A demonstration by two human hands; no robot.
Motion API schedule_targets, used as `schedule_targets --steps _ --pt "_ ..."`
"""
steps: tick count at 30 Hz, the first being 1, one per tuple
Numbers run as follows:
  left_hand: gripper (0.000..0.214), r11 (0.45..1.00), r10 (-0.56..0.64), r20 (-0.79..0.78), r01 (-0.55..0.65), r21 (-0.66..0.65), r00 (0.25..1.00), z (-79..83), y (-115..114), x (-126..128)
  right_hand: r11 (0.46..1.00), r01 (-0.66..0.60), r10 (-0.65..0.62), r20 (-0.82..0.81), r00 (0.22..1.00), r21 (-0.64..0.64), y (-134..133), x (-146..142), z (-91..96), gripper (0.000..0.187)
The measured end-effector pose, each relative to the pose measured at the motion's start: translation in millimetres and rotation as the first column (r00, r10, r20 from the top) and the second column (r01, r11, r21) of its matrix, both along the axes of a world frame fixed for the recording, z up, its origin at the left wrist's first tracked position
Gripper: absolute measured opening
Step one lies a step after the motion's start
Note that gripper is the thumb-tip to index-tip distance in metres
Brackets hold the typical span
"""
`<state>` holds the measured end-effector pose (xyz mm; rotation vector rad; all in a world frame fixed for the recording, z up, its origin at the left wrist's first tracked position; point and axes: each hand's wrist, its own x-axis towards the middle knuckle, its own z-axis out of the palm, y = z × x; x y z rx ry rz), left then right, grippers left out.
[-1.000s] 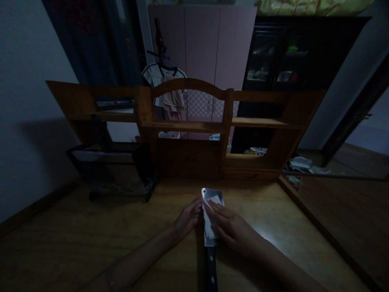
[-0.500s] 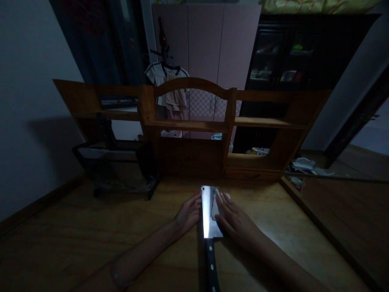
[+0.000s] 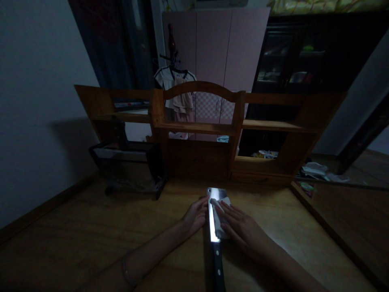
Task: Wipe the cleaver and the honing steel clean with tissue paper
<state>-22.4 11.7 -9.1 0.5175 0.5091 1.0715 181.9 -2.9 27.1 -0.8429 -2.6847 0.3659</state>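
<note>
A cleaver (image 3: 218, 193) lies on the wooden tabletop, its shiny blade pointing away from me and its black riveted handle (image 3: 218, 265) towards me. The fingers of my left hand (image 3: 196, 215) are closed on the left edge of the blade, near its far end with the small hole. Under my right hand (image 3: 244, 228) is a thin white tissue or cloth (image 3: 218, 227), pressed against the face of the blade. The right fingers lie extended and close together over it, hiding part of the blade's right side. Nobody's hand is on the handle.
Behind the cleaver stands a wooden shelf unit (image 3: 194, 129) along the back of the tabletop (image 3: 146, 243). A black-framed rack (image 3: 127, 170) with a dark upright object sits at the back left. A raised wooden edge (image 3: 328, 231) runs down the right side.
My right hand has slid the tissue along the blade towards the handle and nearer the left edge. The left hand keeps its place at the blade. The whole view has shifted slightly left.
</note>
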Motion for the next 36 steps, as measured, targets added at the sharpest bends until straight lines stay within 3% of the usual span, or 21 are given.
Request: schedule_targets --steps 7,14,18,21,26,30,33,36 --pt "0.028 0.999 0.034 -0.005 -0.034 -0.021 0.999 4.8 0 -1 0.984 0.144 -0.141 -0.03 0.989 0.102 5 2 -6.5 0.064" --pt "0.027 0.997 0.075 -0.032 -0.076 -0.024 0.997 1.9 -3 1 0.999 -0.033 0.034 -0.036 0.999 0.013 -12 -9 5.1 0.072" --pt "0.026 0.993 0.083 -0.049 -0.086 -0.077 0.995 0.9 -3 0 0.988 -0.138 0.137 -0.03 0.99 -0.065 -21 -11 18.7 0.065" --pt "0.026 0.996 0.045 -0.066 -0.05 -0.072 0.997 3.8 -4 -1 0.986 -0.16 0.16 0.0 0.987 -0.04 -20 -8 23.0 0.058" --pt "0.029 0.999 0.038 -0.05 -0.039 -0.02 0.998 6.0 -5 0 0.993 -0.003 0.002 0.009 1.0 0.117 -6 1 11.3 0.047" --pt "0.032 0.998 0.047 -0.056 -0.049 -0.034 0.997 -0.1 -2 -1 0.96 0.154 -0.151 -0.028 0.988 0.233 3 3 -1.2 0.051" --pt "0.032 0.997 0.056 -0.048 -0.059 -0.051 0.997 -2.9 1 -1 0.959 0.119 -0.121 -0.009 0.993 0.257 0 -3 -3.1 0.06" --pt "0.029 0.994 0.077 -0.056 -0.082 -0.079 0.995 -0.8 0 -1 0.983 -0.005 0.0 0.029 1.0 0.182 -9 -10 2.4 0.068"
